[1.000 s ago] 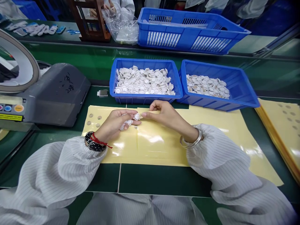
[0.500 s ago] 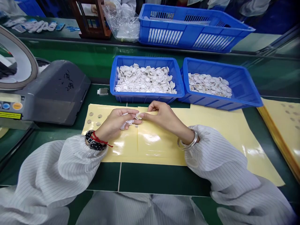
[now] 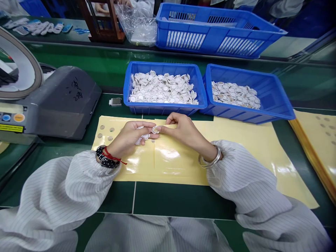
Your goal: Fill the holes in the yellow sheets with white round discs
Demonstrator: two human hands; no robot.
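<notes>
Several small round white discs point(image 3: 146, 136) rest in the curled fingers of my left hand point(image 3: 129, 137). Between the thumb and finger of my right hand point(image 3: 183, 132) is one more white disc point(image 3: 155, 130) with a dark ring, pinched right at the left fingertips. Both hands are over glossy yellow sheets point(image 3: 181, 171) lying on the green table. Round greyish spots point(image 3: 99, 135) show on the left part of the sheet. Behind the hands, a blue bin point(image 3: 165, 109) is heaped with similar discs, and a second blue bin point(image 3: 249, 113) beside it holds a lower pile.
At the left stands a grey tape machine point(image 3: 63, 101) with a large tape roll point(image 3: 36, 66). A small grey-white block point(image 3: 115, 102) lies near the left bin. More yellow sheets point(image 3: 319, 147) are stacked at the right. A blue slotted crate point(image 3: 183, 38) sits on the ledge behind.
My hands and the discs stay almost in place. In the background, another person's hands behind the brown wooden frame have shifted slightly.
</notes>
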